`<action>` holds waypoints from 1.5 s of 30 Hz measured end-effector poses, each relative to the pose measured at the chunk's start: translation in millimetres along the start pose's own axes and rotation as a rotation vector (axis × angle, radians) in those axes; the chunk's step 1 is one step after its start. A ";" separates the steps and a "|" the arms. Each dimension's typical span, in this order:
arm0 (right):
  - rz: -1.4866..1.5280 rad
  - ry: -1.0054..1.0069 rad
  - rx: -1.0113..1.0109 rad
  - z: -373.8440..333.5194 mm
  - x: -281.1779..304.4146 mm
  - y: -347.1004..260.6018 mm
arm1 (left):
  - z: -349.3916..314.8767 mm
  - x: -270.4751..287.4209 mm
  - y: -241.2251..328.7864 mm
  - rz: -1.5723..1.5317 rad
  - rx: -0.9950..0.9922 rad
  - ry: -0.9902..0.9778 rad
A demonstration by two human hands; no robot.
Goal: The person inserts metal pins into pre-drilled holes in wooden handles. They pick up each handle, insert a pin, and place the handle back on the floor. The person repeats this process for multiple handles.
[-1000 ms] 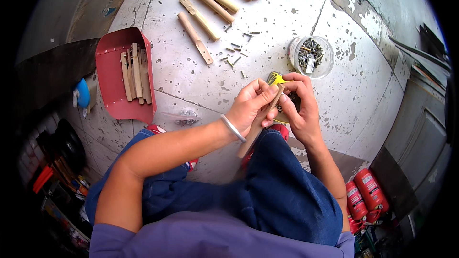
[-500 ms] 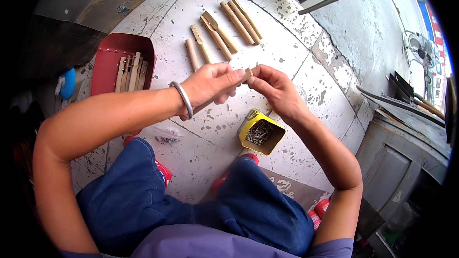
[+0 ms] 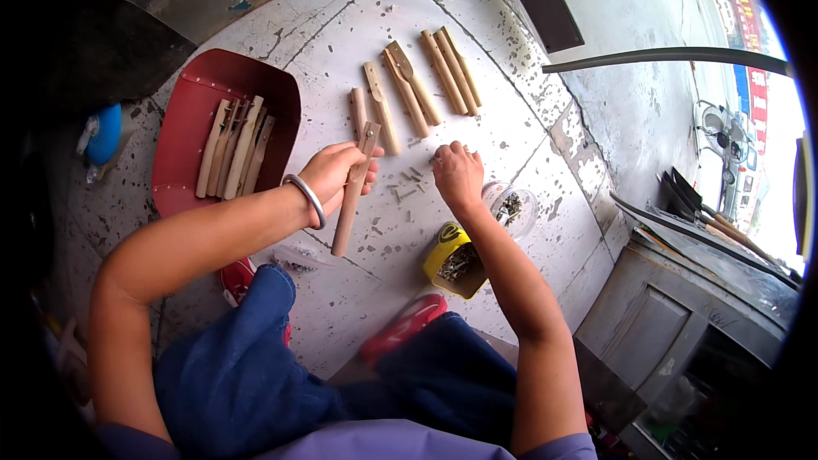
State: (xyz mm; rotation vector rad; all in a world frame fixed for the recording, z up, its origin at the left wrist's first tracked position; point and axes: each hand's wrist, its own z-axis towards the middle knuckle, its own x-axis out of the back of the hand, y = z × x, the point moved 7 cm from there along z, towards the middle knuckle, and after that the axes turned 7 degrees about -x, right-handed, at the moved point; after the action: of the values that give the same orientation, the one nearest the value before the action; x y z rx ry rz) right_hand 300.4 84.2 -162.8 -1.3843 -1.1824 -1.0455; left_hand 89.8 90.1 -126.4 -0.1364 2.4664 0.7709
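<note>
My left hand (image 3: 332,172) is wrapped round a wooden handle (image 3: 348,213). The handle's flat upper end carries a small dark spot like a hole or a bolt head, and its round end slants down toward me. At the floor, my right hand (image 3: 460,177) has its fingers curled together; anything between them is hidden. Just left of those fingers lie several small metal pins or bolts (image 3: 407,191). Beyond both hands, several similar wooden handles (image 3: 417,89) rest in a row, some with slotted ends.
A red metal scoop-shaped bin (image 3: 177,149) holds more handles at left. Under my right forearm stands a yellow container (image 3: 441,249) of small metal parts, beside a clear round tub (image 3: 530,209). A plastic bag (image 3: 300,257) lies near my left shoe (image 3: 236,279).
My hands have parted: the left keeps the handle, now turned more upright, while the right has left it and gone down to the floor by the small metal pins. The view has shifted.
</note>
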 end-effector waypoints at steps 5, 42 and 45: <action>0.029 0.096 -0.126 -3.8 2.5 -2.2 | 6.2 -10.8 -5.0 0.099 0.029 -0.100; 1.735 0.149 -0.807 -45.5 34.9 -65.2 | 13.7 -28.9 4.6 0.665 -0.323 -0.293; 1.745 0.346 -0.920 -59.0 32.4 -32.2 | 22.3 -17.1 2.0 0.501 -0.172 -0.248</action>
State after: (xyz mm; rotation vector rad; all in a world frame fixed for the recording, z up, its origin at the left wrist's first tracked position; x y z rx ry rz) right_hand 272.9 30.8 -118.5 -1.9825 0.9861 -0.3479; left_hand 114.3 103.0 -131.7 0.5033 2.2117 1.1310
